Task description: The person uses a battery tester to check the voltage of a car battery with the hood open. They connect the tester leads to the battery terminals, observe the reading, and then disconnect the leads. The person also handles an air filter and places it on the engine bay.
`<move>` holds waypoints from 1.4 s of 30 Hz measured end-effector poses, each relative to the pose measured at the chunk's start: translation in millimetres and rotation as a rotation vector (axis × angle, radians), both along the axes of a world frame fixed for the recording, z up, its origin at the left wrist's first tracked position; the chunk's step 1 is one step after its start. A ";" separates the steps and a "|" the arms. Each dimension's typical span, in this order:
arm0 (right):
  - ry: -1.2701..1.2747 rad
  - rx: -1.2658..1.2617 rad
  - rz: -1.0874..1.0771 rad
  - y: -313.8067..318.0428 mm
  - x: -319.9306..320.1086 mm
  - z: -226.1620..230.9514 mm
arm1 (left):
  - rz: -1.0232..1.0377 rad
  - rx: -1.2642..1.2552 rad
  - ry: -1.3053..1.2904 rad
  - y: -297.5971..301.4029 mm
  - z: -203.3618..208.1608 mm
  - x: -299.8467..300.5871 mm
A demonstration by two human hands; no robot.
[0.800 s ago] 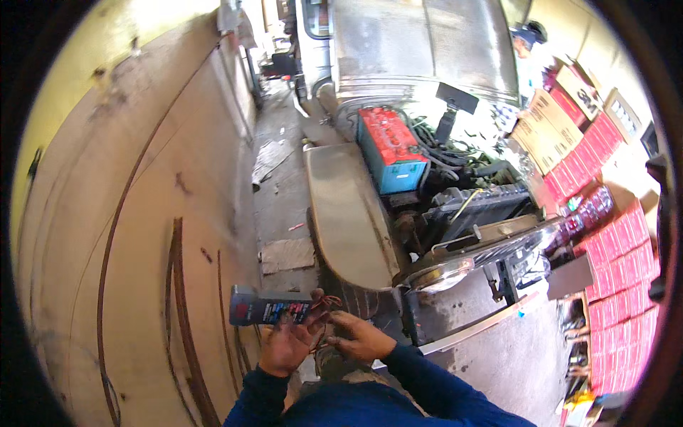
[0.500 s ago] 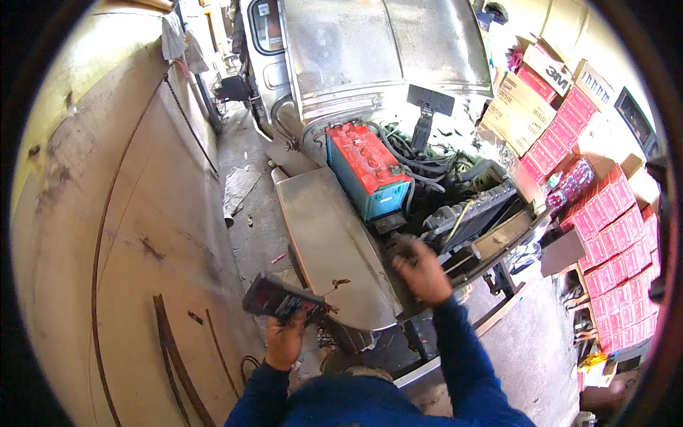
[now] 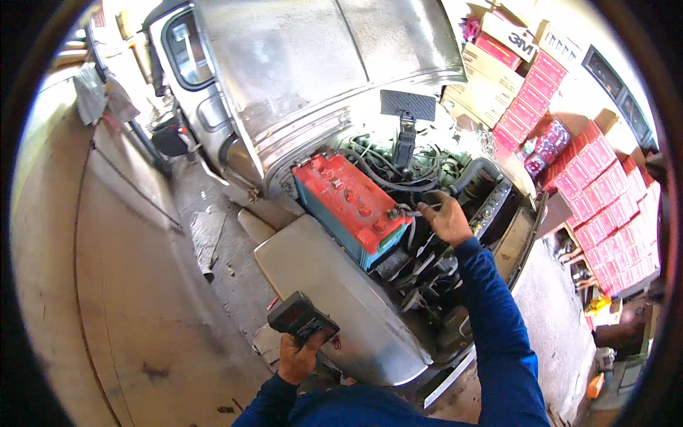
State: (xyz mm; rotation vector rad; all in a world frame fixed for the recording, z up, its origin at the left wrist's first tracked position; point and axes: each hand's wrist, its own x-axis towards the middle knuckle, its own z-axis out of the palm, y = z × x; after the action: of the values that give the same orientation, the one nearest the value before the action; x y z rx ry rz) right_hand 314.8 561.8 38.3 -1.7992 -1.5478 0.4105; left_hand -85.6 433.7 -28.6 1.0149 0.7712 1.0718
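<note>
My left hand [image 3: 297, 361] is closed around the lower end of a black, boxy handheld tester [image 3: 302, 319], held over the left edge of the silver fender [image 3: 334, 295]. A large car battery [image 3: 352, 201] with a red top and blue-green sides sits beyond the fender, tilted in my view. At its near right corner, my right hand [image 3: 449, 220] pinches a grey battery cable [image 3: 407, 211] beside the terminal. The fingertips are small in view, and the cable's exact end is hard to make out.
Hoses and wires [image 3: 384, 167] crowd the engine bay, with the radiator [image 3: 491, 206] at its right. A black flat-topped stand [image 3: 407, 107] rises behind the battery. Silver bodywork [image 3: 284, 57] lies beyond. Red boxes [image 3: 590, 199] are stacked at right; a pale wall [image 3: 135, 285] runs along the left.
My right hand has moved up and forward from the near end of the engine bay to the battery's corner. My left hand still holds the tester, now lower. The view has shifted.
</note>
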 end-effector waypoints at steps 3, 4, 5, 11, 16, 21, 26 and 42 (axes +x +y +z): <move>0.149 -0.212 0.125 15.9 -21.2 6.6 | -0.058 0.052 0.041 68.8 8.4 7.4; 0.115 -0.233 0.135 24.6 -27.4 5.1 | -0.099 0.061 0.074 92.9 11.4 7.4; 0.063 -0.222 0.159 36.9 -31.9 3.8 | -0.141 0.085 0.112 121.0 16.1 7.4; 0.003 -0.175 -0.129 134.6 26.0 -31.2 | -0.246 0.305 0.086 246.4 24.6 52.0; -0.236 -0.284 -0.374 229.3 96.2 -79.8 | -0.261 -0.007 -0.028 280.8 -0.4 87.6; -0.145 -0.354 -0.666 300.1 111.1 -102.9 | -0.329 -0.060 -0.133 282.3 -45.5 94.1; 0.034 -0.296 -0.811 342.1 105.4 -126.5 | -0.297 -0.081 -0.166 279.6 -87.1 71.2; 0.342 0.234 -0.095 195.4 164.6 5.9 | -0.290 -0.162 -0.139 281.2 -46.5 62.8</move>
State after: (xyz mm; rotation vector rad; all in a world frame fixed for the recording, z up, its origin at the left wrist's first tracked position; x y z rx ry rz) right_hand 479.4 757.2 44.3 -1.5237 -1.2152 0.4456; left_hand -22.8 714.9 -75.1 0.8732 0.5684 0.8068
